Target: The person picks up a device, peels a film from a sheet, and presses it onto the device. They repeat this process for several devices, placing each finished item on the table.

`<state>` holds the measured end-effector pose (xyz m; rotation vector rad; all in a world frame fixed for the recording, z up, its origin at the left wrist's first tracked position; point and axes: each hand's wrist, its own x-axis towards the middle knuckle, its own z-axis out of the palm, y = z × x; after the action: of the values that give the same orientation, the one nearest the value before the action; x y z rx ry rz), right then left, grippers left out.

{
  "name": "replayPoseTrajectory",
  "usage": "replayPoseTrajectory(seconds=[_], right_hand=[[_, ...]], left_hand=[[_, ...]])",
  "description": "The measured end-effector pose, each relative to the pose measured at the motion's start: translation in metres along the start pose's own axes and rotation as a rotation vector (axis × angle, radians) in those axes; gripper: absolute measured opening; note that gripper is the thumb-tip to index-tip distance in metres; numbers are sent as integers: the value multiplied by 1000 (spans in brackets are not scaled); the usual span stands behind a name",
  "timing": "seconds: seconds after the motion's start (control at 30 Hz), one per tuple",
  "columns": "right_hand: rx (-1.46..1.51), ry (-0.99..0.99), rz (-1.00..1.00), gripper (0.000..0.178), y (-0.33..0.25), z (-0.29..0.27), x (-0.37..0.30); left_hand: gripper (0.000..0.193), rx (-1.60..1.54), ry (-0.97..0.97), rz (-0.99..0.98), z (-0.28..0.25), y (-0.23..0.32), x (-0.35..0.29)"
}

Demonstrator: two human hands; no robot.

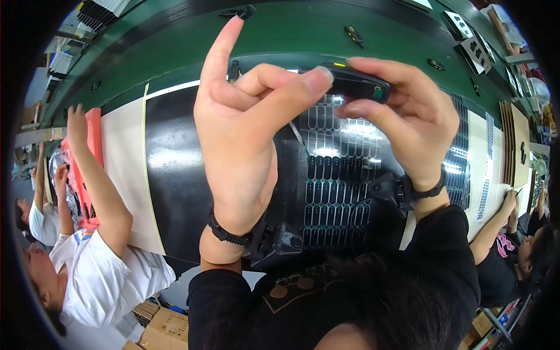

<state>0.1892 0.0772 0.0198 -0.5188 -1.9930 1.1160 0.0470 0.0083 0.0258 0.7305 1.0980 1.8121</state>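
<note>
Both my hands are raised over the dark work surface, closed on a small black oblong device (359,84) with a yellow mark on top and a green patch at one end. My left hand (236,116) pinches its left end between thumb and curled fingers, while its index finger points up and away. With thumb and fingers, my right hand (408,99) grips the right end. Beyond the raised left fingertip shows a small black thing (245,11); whether they touch I cannot tell. Below the device lies a sheet of oblong labels (332,195), clear outlines above and black pieces below.
A green conveyor belt (291,32) runs across the far side, carrying several similar devices, one a black-and-yellow device (353,36). A person in a white shirt (111,274) reaches toward a red tray (93,137) at left. Another person (507,256) works at right beside stacked cardboard sheets (510,143).
</note>
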Motion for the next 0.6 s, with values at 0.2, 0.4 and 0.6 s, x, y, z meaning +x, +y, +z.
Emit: replayPoseTrajectory(seconds=[0.2, 0.4, 0.6], right_hand=[[-38, 3, 56, 32, -7, 0, -2], [124, 2, 133, 31, -6, -1, -1], [27, 14, 108, 30, -11, 1, -3]], left_hand=[[63, 0, -45, 15, -3, -7, 1], [63, 22, -66, -1, -8, -7, -1], [62, 72, -88, -3, -9, -12, -3]])
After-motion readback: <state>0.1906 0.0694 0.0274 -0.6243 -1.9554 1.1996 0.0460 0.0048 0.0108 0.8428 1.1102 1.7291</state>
